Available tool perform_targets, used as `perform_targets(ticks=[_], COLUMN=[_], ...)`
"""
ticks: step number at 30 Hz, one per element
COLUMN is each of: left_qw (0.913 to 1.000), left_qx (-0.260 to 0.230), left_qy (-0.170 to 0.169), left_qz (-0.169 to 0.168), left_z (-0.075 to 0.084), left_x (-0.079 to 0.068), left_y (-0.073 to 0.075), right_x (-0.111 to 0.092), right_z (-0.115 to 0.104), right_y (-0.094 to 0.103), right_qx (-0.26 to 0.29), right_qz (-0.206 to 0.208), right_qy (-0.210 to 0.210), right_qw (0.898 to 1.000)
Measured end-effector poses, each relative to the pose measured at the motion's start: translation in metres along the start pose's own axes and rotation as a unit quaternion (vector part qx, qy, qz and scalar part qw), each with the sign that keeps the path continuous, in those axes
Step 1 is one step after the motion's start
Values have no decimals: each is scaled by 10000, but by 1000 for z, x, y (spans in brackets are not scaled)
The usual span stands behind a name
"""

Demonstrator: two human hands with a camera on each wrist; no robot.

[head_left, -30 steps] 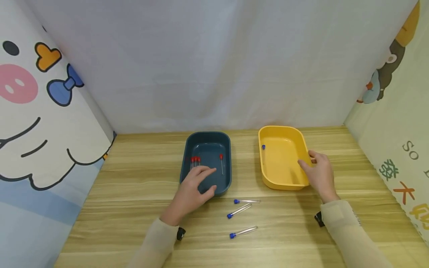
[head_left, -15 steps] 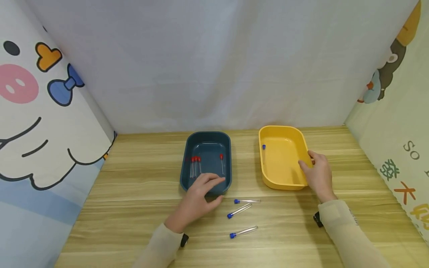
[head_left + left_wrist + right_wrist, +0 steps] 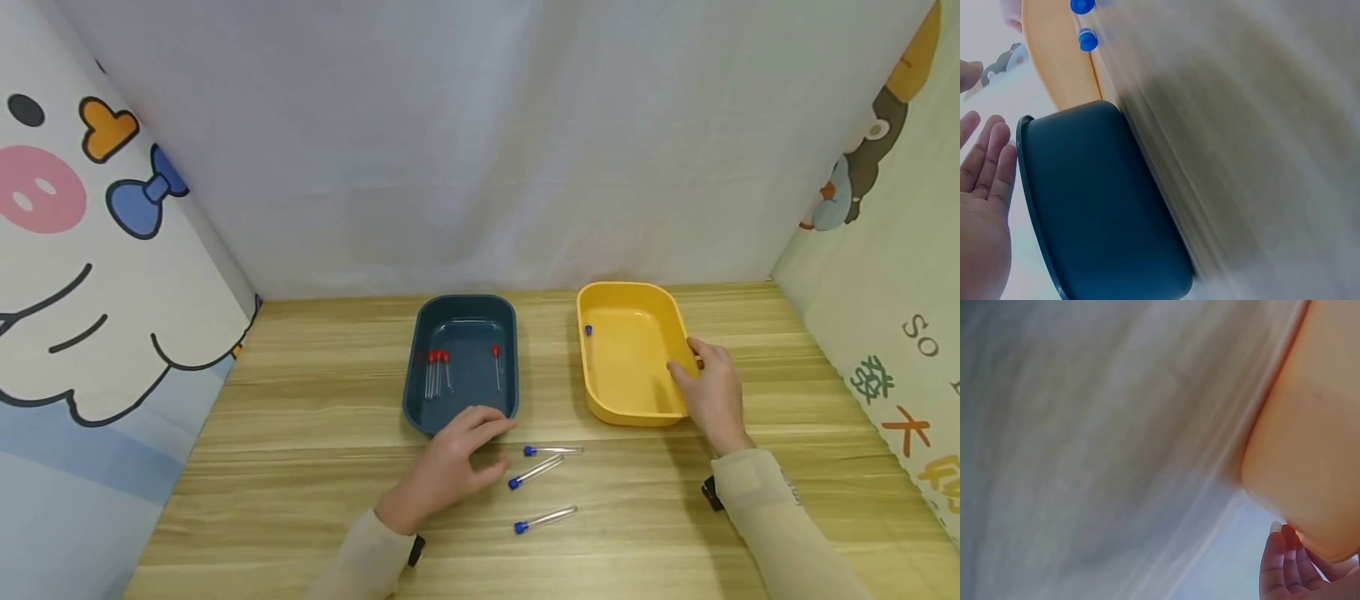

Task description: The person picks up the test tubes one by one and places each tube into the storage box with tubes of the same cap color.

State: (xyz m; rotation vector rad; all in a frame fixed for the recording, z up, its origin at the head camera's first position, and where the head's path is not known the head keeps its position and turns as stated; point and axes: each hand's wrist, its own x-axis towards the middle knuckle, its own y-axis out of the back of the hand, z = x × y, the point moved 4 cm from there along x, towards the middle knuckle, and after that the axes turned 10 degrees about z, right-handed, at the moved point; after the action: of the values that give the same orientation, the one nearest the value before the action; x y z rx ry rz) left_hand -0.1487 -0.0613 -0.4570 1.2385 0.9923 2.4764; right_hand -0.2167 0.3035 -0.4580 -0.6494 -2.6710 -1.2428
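Observation:
My left hand (image 3: 450,471) hovers at the near edge of the dark teal tray (image 3: 472,329), fingers extended and thumb apart, holding nothing. In the left wrist view the palm and straight fingers (image 3: 1000,169) show beside the tray's rim. Several red-capped clear tubes (image 3: 434,377) lie inside that tray, one separate red-capped tube (image 3: 498,371) at its right. My right hand (image 3: 714,396) grips the right rim of the yellow tray (image 3: 633,367), thumb inside, fingers outside. One blue-capped tube (image 3: 588,332) lies along its left wall.
Between the hands, three blue-capped tubes lie on the wooden table (image 3: 300,400): an upper one (image 3: 558,451), a middle one (image 3: 538,472) close by it, and a lower one (image 3: 547,519). A pale curtain (image 3: 480,150) hangs behind, with printed cloths at both sides.
My left hand has drawn back from over the dark teal tray, toward the near right, beside the blue-capped tubes. My right hand has stayed at the yellow tray's rim.

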Motion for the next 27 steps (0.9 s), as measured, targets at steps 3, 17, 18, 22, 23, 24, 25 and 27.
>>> perform_targets(ticks=[3,17,18,22,23,24,25,27], left_qw=[10000,9970,9960,9874,9842,9810,9772,9706], left_qx=[-13,-181,-178,-80,-13,67,138,267], left_qy=[24,170,240,656,759,845,939,1056], left_qz=[-82,-727,-841,-1441,-1602,-1748,-1902,-2148], left_z=[3,16,16,15,14,13,12,10], left_x=[-1,-6,-6,-8,-8,-8,-8,-8], left_y=[-1,-13,-14,-18,-20,-21,-22,-25], right_x=[-1,-2,-2,-3,-3,-3,-3,-3], right_z=[-1,-1,-1,-1,-1,-2,-2,-2], right_y=[0,-1,-1,-1,-1,-1,-1,-1], right_qx=[22,38,42,71,69,75,76,80], right_qz=[34,92,90,95,92,92,101,115], right_qy=[62,77,78,95,93,90,100,107], right_qw=[10000,9999,9999,9999,9999,9999,9999,9998])
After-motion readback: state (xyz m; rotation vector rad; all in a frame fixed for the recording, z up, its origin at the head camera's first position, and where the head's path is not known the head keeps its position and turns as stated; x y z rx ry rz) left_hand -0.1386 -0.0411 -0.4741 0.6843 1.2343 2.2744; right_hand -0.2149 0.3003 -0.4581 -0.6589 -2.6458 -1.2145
